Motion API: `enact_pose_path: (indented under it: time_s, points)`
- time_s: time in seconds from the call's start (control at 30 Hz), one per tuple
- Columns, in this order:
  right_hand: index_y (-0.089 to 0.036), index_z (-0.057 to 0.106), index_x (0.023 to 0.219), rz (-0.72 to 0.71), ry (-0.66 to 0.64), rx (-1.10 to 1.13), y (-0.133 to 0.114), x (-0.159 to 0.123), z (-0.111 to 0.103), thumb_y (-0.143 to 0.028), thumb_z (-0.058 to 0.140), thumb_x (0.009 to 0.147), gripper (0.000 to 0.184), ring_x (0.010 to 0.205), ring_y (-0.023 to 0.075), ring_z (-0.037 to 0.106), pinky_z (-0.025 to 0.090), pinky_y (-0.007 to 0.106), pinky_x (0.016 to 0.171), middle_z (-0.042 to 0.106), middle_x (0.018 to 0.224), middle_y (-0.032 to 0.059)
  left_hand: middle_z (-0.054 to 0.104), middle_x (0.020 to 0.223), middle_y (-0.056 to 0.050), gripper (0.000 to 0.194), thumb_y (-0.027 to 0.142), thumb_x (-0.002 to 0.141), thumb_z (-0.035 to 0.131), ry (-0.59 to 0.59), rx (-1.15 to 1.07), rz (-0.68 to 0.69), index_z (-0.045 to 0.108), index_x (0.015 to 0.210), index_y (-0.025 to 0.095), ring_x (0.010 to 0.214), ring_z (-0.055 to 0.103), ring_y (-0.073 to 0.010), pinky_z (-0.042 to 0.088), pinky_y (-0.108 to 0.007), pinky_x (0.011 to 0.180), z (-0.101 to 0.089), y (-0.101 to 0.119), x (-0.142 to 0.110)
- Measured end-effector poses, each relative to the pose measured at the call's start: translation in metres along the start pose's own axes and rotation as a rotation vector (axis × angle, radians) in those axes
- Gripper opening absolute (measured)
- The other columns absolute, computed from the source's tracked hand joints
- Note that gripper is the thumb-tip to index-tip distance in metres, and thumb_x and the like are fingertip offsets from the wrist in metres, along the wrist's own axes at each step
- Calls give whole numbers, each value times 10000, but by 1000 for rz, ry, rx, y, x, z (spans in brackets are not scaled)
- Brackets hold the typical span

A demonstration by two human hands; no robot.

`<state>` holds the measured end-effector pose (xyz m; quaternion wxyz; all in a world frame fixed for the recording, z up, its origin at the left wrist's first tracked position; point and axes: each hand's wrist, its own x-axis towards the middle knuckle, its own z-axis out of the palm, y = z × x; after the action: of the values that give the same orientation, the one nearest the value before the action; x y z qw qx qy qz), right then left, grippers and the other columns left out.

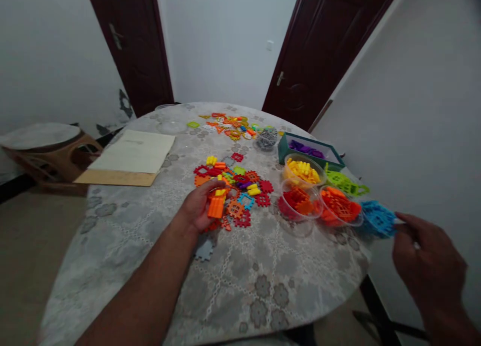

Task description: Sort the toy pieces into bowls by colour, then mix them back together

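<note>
My left hand (201, 206) rests on the round table (233, 286), fingers curled around a small orange plastic block (216, 206) with a yellow piece on top. It sits at the near edge of a pile of coloured interlocking plastic tiles (240, 186). My right hand (428, 261) hovers off the table's right edge, fingers pinched, next to a container of blue tiles (378, 218); what the pinch holds, if anything, I cannot make out.
Clear tubs hold yellow pieces (302, 169), red pieces (298, 201) and orange pieces (340, 206). Also there: green tiles (343, 182), a teal box (310, 149) with purple pieces, a second far pile (233, 125), a paper booklet (131, 155), a stool (48, 150) at left.
</note>
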<state>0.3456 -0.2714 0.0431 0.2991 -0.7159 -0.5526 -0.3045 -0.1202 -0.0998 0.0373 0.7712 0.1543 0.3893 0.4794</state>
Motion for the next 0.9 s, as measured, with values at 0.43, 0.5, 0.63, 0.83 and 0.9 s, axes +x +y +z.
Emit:
enact_pose_path:
  time_s: [0.43,0.5,0.63,0.83,0.9]
  points:
    - [-294,617,1448,-483,-479,928,-316,-27,44,-145,565,1008,467,1315,279,628,598,452,1050,574,1499,150,699,740,-72,130,255,901,668,-75,-65,-10,674,875,128,590,689,-172,578,-266,556,-5,-12,4]
    - [-272,681,1359,-471,-492,919,-325,-28,58,-163,572,1007,385,1327,300,615,578,473,1067,608,1457,156,669,718,-52,79,205,880,662,-67,-83,-8,666,860,128,575,664,-155,560,-245,544,-4,-13,4]
    - [-241,732,1250,-341,-473,1017,-320,-28,74,-181,567,999,307,1239,279,663,554,463,1076,686,1341,142,692,817,-75,137,72,805,597,-37,-118,55,669,913,114,654,687,-157,582,-244,593,-3,-15,4]
    - [-219,739,1165,314,-679,1294,-310,-27,71,-424,665,986,282,846,213,725,608,339,772,777,991,54,720,982,-122,424,-11,718,615,-108,37,134,661,1112,139,772,739,-212,623,-295,610,-7,-20,0]
    - [-197,740,1116,495,-772,1413,-311,-27,73,-512,700,954,357,722,191,703,604,314,678,760,868,34,725,1036,-142,424,8,750,653,-117,42,142,646,1151,147,824,755,-230,645,-318,646,-8,-21,-1]
